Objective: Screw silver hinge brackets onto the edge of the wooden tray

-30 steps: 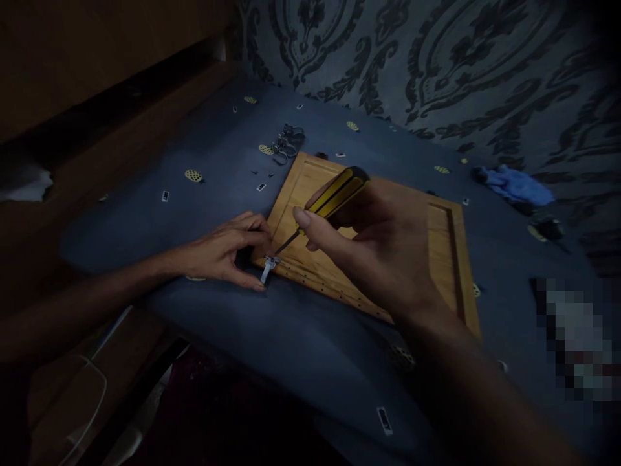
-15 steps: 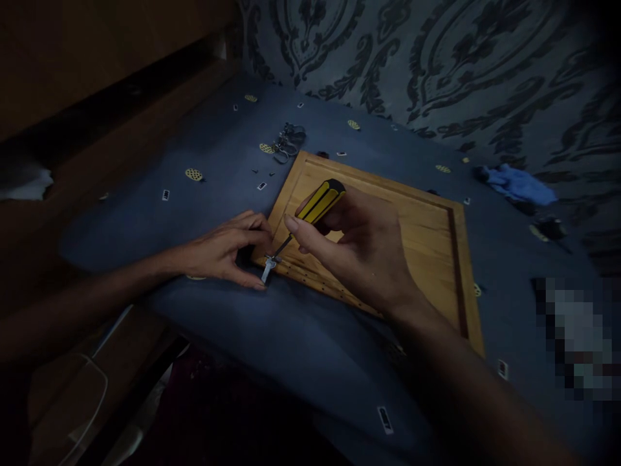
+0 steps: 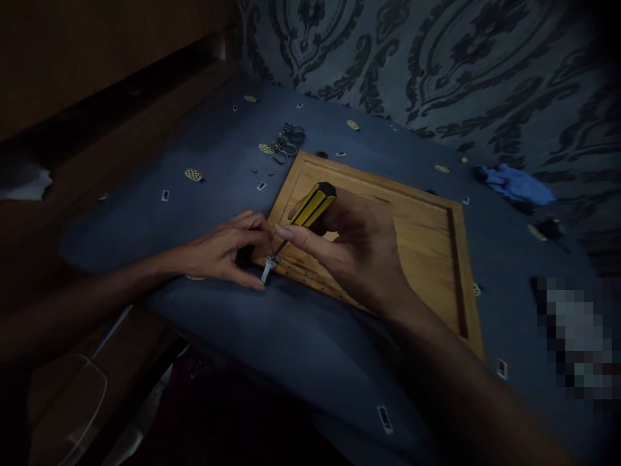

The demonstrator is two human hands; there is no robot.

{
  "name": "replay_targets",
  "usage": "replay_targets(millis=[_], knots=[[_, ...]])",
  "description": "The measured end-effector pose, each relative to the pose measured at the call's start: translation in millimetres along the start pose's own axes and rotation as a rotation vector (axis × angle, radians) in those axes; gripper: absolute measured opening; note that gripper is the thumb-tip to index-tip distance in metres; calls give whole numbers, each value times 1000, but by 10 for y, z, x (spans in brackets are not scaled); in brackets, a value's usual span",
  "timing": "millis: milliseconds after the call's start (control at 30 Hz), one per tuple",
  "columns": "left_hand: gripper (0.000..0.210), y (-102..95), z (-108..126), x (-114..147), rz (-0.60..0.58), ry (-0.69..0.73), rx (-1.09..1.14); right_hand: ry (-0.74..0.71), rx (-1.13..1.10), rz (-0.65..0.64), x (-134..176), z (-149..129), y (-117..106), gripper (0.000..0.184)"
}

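Note:
A wooden panel (image 3: pixel 417 233) with a raised border lies flat on a blue patterned cloth (image 3: pixel 291 336). My right hand (image 3: pixel 354 252) grips a yellow and black screwdriver (image 3: pixel 310 206), its tip down on a small metal bracket (image 3: pixel 269 266) at the panel's near-left corner. My left hand (image 3: pixel 223 249) rests on the cloth beside that corner, thumb and fingertips pinching the bracket against the panel's edge. A row of small holes runs along the panel's near edge.
A heap of metal hardware (image 3: pixel 286 144) and loose small screws lie on the cloth behind the panel. A blue rag (image 3: pixel 517 184) sits at the far right. A patterned wall stands behind, wooden furniture (image 3: pixel 97 97) to the left.
My right hand has dropped and shifted left, bringing the screwdriver handle lower and steeper over the bracket. My left hand has stayed in place.

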State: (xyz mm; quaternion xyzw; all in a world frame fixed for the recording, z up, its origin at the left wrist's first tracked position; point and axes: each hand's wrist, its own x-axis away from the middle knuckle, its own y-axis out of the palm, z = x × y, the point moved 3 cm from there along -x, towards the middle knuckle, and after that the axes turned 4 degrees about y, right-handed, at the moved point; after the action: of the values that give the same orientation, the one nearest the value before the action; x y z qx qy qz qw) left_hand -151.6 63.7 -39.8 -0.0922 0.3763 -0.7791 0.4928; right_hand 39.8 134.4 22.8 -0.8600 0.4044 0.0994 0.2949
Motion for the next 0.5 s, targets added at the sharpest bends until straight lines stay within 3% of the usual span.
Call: replay_targets(millis=[267,500], knots=[[48,9,-31,21,0,-10,-2,-4,28,99,1,34,23,29],[47,-6,-1,11,-9,-13,10,146,-189,-76,-9,-39,-8,22]])
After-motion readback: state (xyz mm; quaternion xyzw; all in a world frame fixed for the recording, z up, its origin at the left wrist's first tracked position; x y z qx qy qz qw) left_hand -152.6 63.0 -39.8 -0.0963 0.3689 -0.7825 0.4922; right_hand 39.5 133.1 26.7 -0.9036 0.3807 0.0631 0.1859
